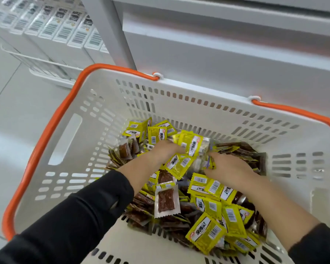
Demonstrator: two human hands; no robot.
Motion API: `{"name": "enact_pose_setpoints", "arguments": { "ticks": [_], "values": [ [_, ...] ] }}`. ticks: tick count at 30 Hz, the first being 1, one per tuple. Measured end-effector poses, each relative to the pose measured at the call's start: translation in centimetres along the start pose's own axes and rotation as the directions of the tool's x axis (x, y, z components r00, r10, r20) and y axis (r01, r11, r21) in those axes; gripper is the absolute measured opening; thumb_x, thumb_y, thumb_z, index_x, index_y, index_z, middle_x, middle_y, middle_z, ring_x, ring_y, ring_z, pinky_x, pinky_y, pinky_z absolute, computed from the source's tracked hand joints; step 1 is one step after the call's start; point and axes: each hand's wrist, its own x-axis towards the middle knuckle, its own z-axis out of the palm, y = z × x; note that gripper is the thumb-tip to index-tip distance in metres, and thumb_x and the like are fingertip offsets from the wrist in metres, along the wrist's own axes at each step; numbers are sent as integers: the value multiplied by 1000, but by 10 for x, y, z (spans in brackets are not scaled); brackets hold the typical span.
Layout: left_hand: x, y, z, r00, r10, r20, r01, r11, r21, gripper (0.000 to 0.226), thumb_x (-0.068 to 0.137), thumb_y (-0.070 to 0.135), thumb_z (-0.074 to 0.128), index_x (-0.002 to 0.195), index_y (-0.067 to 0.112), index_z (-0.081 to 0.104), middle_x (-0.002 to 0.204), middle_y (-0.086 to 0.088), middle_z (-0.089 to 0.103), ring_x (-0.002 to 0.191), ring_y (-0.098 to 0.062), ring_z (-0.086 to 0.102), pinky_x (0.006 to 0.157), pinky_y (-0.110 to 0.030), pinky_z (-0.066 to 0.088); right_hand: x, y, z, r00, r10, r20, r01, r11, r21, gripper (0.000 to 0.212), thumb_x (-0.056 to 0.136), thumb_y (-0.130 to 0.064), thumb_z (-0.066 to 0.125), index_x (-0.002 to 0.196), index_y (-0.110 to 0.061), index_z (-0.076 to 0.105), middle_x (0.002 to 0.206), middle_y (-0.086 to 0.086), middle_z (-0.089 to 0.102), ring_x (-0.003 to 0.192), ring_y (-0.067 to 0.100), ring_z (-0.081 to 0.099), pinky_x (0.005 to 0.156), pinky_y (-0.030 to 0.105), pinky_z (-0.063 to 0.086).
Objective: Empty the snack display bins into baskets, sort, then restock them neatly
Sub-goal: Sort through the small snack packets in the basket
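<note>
While both hands dig in white basket (179, 103), left hand (165, 149), right hand (225, 164) clutch yellow snack packets (206, 233)

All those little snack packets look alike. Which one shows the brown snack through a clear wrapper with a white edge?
The clear packet lying just below the left hand, near the basket's middle. Its neighbours are mostly yellow with barcodes.

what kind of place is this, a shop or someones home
Most likely a shop aisle: a white shopping basket with orange handles holds many small snack packets, and barcoded boxes line a white shelf beside it.
</note>
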Motion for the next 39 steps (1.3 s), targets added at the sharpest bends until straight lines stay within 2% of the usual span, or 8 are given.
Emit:
{"name": "enact_pose_setpoints", "arguments": {
  "ticks": [5,8,12,15,24,29,33,39],
  "values": [
    [-19,-6,-18,967,231,111,-220,970,-105,40,87,22,70,120,0,62,114,-2,65,104,-18,61,83,-22,44,0,3,4,995,43,-86,20,783,622,97,73,-27,82,150,-24,23,131,-7,54,121,17,53,99,37,44],
    [-24,-15,-35,926,335,172,-310,938,-157,37,85,12,70,121,8,64,114,-8,67,109,-17,62,96,-26,43,0,4,-4,978,56,-203,162,417,894,56,70,-8,82,122,-13,60,115,-1,64,110,14,60,92,24,48],
    [-32,-29,-33,942,250,225,-322,864,388,61,92,20,64,147,14,37,142,-3,51,128,-15,46,94,-18,38,-5,9,-12,903,86,-421,266,657,705,5,80,-16,76,79,-18,71,80,1,66,78,21,62,69,31,47],
    [-30,-41,-23,931,289,223,-363,670,647,61,92,42,60,140,11,38,100,-3,61,98,-25,58,75,-31,45,-11,11,-14,802,63,-594,219,894,390,7,87,-17,68,82,-21,67,78,-5,58,73,18,52,64,29,31],
    [-30,-31,-8,954,214,210,-270,918,290,68,91,39,64,148,20,32,140,-8,50,118,-19,54,98,-31,43,-17,8,-18,644,113,-756,296,875,383,30,87,-28,54,88,-1,69,87,-3,50,78,16,45,62,18,22],
    [-20,-6,21,947,304,101,-281,637,718,55,88,55,56,119,12,46,86,-1,58,81,-24,59,59,-32,42,-15,12,-16,669,140,-730,292,853,432,36,85,-34,51,92,-6,71,89,-4,54,83,15,49,65,20,25],
    [-16,-1,34,910,400,108,-290,427,857,57,89,59,52,120,12,42,90,-4,58,71,-24,52,51,-30,37,-15,12,-16,676,142,-723,290,851,438,27,89,-28,58,89,-4,70,89,-3,53,81,14,48,61,19,25],
    [0,-22,-13,875,480,62,-138,124,983,45,96,15,48,138,12,32,104,-9,63,86,-30,61,60,-35,42,-14,11,-12,742,117,-660,216,891,401,21,93,-20,60,74,-16,54,80,-2,45,70,18,43,55,10,28]
  ]
}}
